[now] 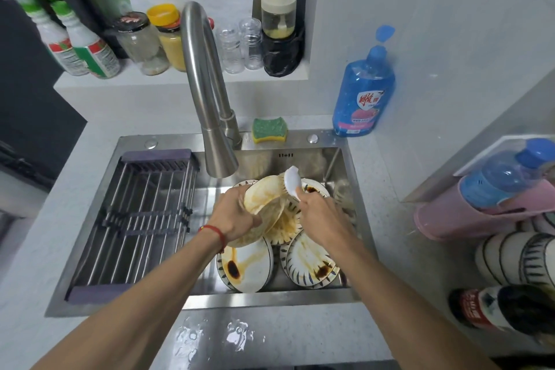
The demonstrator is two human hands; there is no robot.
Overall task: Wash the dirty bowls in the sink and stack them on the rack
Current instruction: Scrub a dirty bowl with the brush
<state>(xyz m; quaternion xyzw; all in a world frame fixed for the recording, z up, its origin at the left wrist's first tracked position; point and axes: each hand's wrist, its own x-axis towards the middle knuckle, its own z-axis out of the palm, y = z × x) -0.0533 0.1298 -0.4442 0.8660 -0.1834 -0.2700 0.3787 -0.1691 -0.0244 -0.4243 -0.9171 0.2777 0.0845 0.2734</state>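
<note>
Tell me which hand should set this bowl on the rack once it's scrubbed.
Left, probably. The left hand already grips the dirty bowl, and the rack lies on that side of the sink. The right hand is busy gripping the brush.

left hand [237, 216] gripping tilted stained bowl [264, 198] over sink [90, 306], right hand [321, 213] holding white brush [292, 182] against it, dirty bowls [246, 267] below, empty rack [135, 219] left

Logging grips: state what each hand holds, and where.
Left hand grips a dirty bowl by its rim, tilted over the sink. Right hand grips a white brush by its handle.
</note>
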